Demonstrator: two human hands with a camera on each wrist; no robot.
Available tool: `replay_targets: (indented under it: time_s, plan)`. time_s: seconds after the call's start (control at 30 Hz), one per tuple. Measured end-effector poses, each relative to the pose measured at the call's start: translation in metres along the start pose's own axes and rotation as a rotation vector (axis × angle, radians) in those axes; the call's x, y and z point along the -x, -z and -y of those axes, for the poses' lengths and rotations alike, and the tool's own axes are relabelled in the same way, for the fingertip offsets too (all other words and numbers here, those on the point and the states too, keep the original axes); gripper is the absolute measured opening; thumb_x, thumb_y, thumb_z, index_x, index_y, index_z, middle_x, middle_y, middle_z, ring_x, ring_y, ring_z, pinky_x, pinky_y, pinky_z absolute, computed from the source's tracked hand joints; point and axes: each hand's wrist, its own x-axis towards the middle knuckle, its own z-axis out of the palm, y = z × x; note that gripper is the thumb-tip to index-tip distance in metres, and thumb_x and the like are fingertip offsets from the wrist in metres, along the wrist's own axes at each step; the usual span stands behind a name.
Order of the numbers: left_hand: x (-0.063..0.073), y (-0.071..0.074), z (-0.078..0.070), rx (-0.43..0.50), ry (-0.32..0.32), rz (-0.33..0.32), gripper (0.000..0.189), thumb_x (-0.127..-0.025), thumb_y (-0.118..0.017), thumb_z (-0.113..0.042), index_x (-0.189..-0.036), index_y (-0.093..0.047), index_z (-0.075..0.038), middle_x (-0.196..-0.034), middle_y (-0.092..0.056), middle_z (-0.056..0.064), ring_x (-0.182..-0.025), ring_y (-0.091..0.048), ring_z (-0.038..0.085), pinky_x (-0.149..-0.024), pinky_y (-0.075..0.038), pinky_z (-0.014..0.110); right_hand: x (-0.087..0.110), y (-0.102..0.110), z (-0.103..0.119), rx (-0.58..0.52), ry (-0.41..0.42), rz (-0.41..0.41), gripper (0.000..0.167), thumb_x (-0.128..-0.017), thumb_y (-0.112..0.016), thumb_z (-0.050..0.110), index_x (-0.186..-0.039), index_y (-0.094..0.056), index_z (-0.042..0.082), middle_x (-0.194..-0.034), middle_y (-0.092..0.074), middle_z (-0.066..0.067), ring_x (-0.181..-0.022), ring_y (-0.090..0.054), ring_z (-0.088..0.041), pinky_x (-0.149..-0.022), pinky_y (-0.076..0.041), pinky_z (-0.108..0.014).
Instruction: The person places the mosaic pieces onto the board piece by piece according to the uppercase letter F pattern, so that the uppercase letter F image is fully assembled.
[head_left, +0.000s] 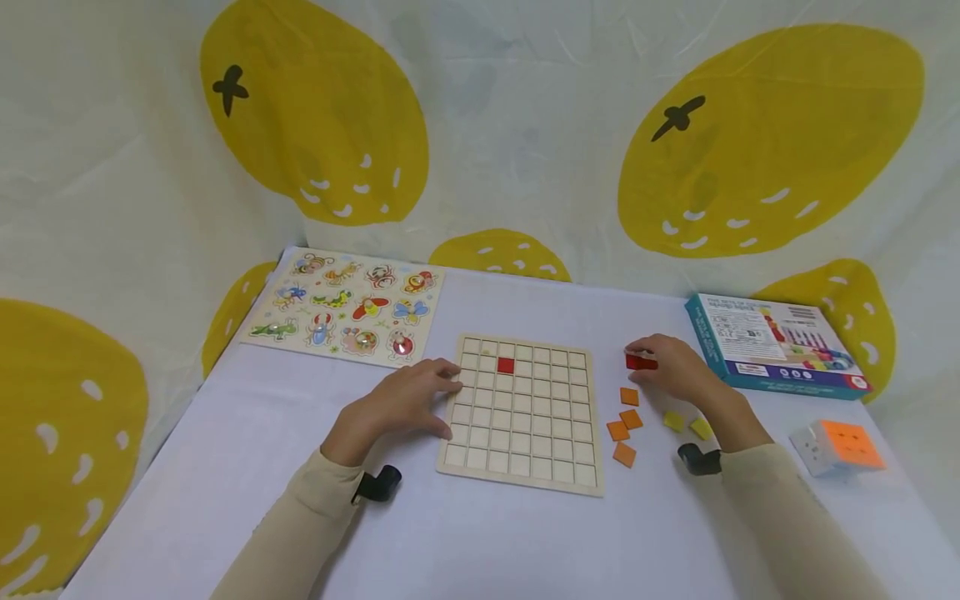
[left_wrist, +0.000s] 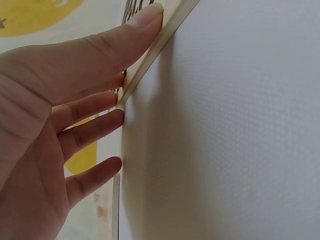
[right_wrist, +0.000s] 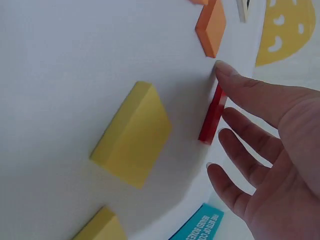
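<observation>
My left hand (head_left: 408, 396) is at the left edge of a square wooden grid board (head_left: 444, 454), thumb and fingers spread along the rim; in the left wrist view its thumb (left_wrist: 145, 25) lies against the board's edge. A single red tile (head_left: 506, 365) sits in a cell near the board's top. To the right of the board, my right hand (head_left: 671, 367) pinches at red square tiles (head_left: 639, 362) low over the table, thumb on the near side and fingers on the far side. The right wrist view shows the red tiles (right_wrist: 212, 117) edge-on beside the fingertips.
Several orange tiles (head_left: 629, 397) lie between board and right hand, with two yellow tiles (head_left: 673, 421) below that hand. An insect picture board (head_left: 337, 305) stands back left. At right are a teal-sided box (head_left: 780, 346) and a puzzle cube (head_left: 840, 446). A fruit-patterned cloth (head_left: 517, 150) hangs behind.
</observation>
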Motion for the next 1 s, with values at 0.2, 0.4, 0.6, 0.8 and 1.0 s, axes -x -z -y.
replay_targets:
  time_s: [0.2,0.4,0.6,0.8,1.0]
  plan:
    - [-0.0009,0.0004,-0.0002,-0.001,-0.009,0.002,0.076,-0.072,-0.092,-0.039,-0.138,-0.065,-0.013,-0.154,-0.052,0.005,-0.145,-0.047,0.027,-0.115,-0.045,0.047,-0.0053,-0.0013,-0.0093,-0.046,-0.057,0.018,0.040,-0.094,-0.073,0.014,-0.131,-0.064,0.003,-0.129,-0.064,-0.024,-0.118,-0.055,-0.040,-0.108,-0.049,-0.060]
    - [-0.0007,0.0003,-0.0002,0.000,-0.001,0.003,0.076,-0.072,-0.092,-0.039,-0.138,-0.065,-0.013,-0.154,-0.052,0.005,-0.145,-0.047,0.027,-0.115,-0.045,0.047,-0.0079,-0.0008,-0.0103,-0.071,-0.081,0.034,0.036,-0.095,-0.072,0.014,-0.126,-0.064,0.000,-0.124,-0.066,-0.023,-0.116,-0.056,-0.039,-0.108,-0.049,-0.060]
    - [-0.0005,0.0001,-0.0001,0.005,0.010,0.002,0.077,-0.072,-0.092,-0.039,-0.139,-0.064,-0.014,-0.155,-0.051,0.004,-0.146,-0.046,0.026,-0.117,-0.044,0.047,-0.0065,-0.0043,-0.0096,-0.067,-0.095,0.022,0.037,-0.095,-0.071,0.015,-0.128,-0.063,0.000,-0.126,-0.065,-0.024,-0.115,-0.056,-0.038,-0.108,-0.049,-0.059]
    - [0.0001,0.0002,-0.0010,0.009,0.009,0.000,0.076,-0.072,-0.092,-0.039,-0.138,-0.065,-0.013,-0.155,-0.052,0.004,-0.146,-0.046,0.027,-0.116,-0.044,0.048,-0.0030,-0.0040,-0.0068,-0.040,-0.083,0.011,0.036,-0.096,-0.070,0.014,-0.128,-0.063,-0.001,-0.123,-0.067,-0.024,-0.111,-0.057,-0.038,-0.106,-0.051,-0.059]
    - [0.0008,0.0015,-0.0019,0.007,0.021,0.000,0.076,-0.071,-0.092,-0.038,-0.138,-0.065,-0.014,-0.154,-0.052,0.003,-0.145,-0.047,0.026,-0.116,-0.044,0.047,-0.0023,-0.0051,-0.0083,-0.006,-0.048,-0.019,0.037,-0.097,-0.068,0.013,-0.130,-0.062,-0.002,-0.122,-0.064,-0.025,-0.111,-0.055,-0.038,-0.105,-0.051,-0.059]
